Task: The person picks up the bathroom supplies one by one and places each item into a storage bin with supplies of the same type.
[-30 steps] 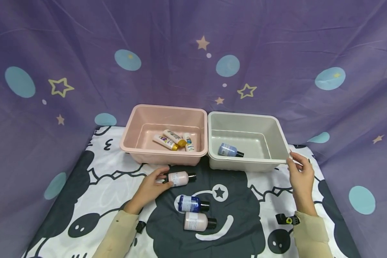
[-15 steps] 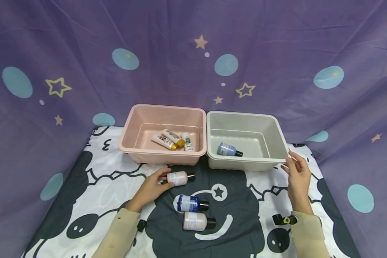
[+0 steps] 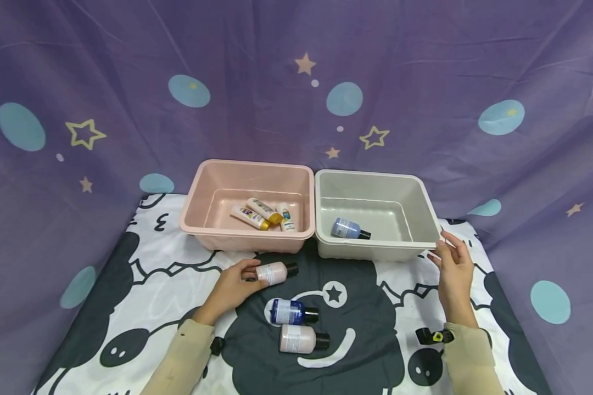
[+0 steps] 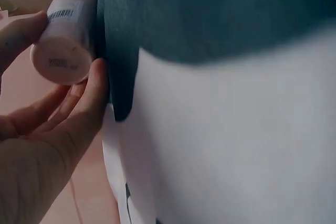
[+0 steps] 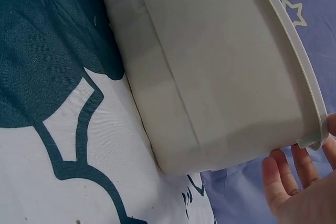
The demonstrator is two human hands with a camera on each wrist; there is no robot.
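Observation:
My left hand (image 3: 231, 288) holds a small pale pink bottle with a black cap (image 3: 273, 273) by its base end, thumb on one side and fingers on the other. In the left wrist view the round base of this pink bottle (image 4: 62, 61) faces the camera. My right hand (image 3: 457, 277) grips the front right corner of the grey bin (image 3: 375, 252); its fingers reach under the rim in the right wrist view. Below the left hand a dark blue bottle (image 3: 289, 311) and another pale pink bottle (image 3: 297, 339) lie on their sides on the cloth.
A pink bin (image 3: 247, 239) adjoins the grey one and contains several small white tubes (image 3: 263, 210). Inside the grey bin lies a light blue bottle (image 3: 346, 229). A purple curtain (image 3: 277, 99) hangs behind both bins; a patterned cloth (image 3: 178, 307) covers the surface.
The cap end of the held pink bottle tips slightly upward. My right hand's fingers have shifted a little at the grey bin's corner. The head view has drifted slightly.

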